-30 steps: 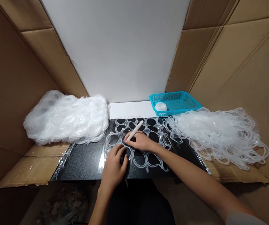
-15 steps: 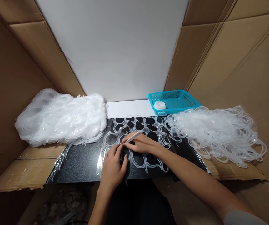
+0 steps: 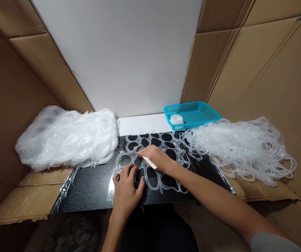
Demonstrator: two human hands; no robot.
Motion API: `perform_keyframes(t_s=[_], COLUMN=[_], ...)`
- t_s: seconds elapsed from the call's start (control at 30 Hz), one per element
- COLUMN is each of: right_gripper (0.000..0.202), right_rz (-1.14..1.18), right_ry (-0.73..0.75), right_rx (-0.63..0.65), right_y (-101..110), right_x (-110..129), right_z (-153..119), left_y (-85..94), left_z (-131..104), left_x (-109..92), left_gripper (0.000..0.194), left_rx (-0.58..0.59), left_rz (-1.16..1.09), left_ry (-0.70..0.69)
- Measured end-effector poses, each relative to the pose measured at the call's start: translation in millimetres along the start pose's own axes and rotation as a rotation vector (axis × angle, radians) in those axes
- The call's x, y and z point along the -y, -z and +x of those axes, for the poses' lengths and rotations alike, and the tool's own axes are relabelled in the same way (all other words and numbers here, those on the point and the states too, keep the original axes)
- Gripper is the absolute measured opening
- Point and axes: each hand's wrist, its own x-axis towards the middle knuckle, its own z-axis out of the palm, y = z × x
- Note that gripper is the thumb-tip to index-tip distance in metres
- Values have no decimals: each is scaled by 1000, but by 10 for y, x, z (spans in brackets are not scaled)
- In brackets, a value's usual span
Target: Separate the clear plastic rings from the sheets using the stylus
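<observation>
A clear plastic sheet with rows of round cut-out holes (image 3: 161, 182) lies on the black speckled tabletop (image 3: 87, 189). My left hand (image 3: 126, 189) rests on the sheet's near left part, fingers spread and slightly bent. Above and to the right of it, my right hand (image 3: 156, 156) grips a slim white pen-shaped tool (image 3: 150, 163), its back end slanting toward me. The tool's tip is hidden by the fingers, near the edge of a hole left of the sheet's middle.
On the left is a thick stack of clear plastic sheets (image 3: 71, 140). A loose heap of ring-shaped plastic offcuts (image 3: 244, 150) covers the right side. Behind it sits a blue basket (image 3: 200, 124) holding white round pieces (image 3: 177, 119). Cardboard walls (image 3: 218, 63) flank both sides.
My right hand has turned, so the white tool's back end now points down toward me instead of up and right. The left hand stays on the sheet. The view has shifted slightly.
</observation>
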Motion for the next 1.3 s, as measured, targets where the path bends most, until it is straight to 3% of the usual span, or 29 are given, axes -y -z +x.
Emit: perform_keyframes(t_s=[0.2,0.4,0.53,0.63,0.7,0.8,0.9,0.97,1.07,1.17,1.3], right_gripper=[31,30,28,27,28,31,25,20,18,19,17], right_rz=[-9,37,114,258,459,775,778,680,538,483,502], right_ry=[-214,-429,-507,-503,-495,-440,-362,-346,-366,-320,-259], right_rx=[-314,-479,-566,-580,-547,-355,-145,-49,47,81,78], right_y=[155,319,419,457,448,382,287,234,199,200,204], right_x=[-381,-657,-682,-565,-428,-181,30,121,211,285,321], right_z=[16,-35,-43,-5,32,70,65,45,10,-15,-18], left_y=[-9,-8,-28,-73,-98,-76,25,89,102,62,63], left_z=[3,6,-23,1,91,324,483,446,220,17,-18], left_x=[40,63,84,131,172,220,250,275,322,340,293], left_gripper=[22,19,22,30,35,38,38,35,23,21,12], left_rx=[-2,-16,-23,-25,-17,13,73,77,-59,-71,-68], left_rz=[-12,-25,-20,-22,-41,-92,-204,-307,-335,-326,-352], left_ry=[-9,-16,-28,-46,-61,-90,-145,-147,-65,-63,-28])
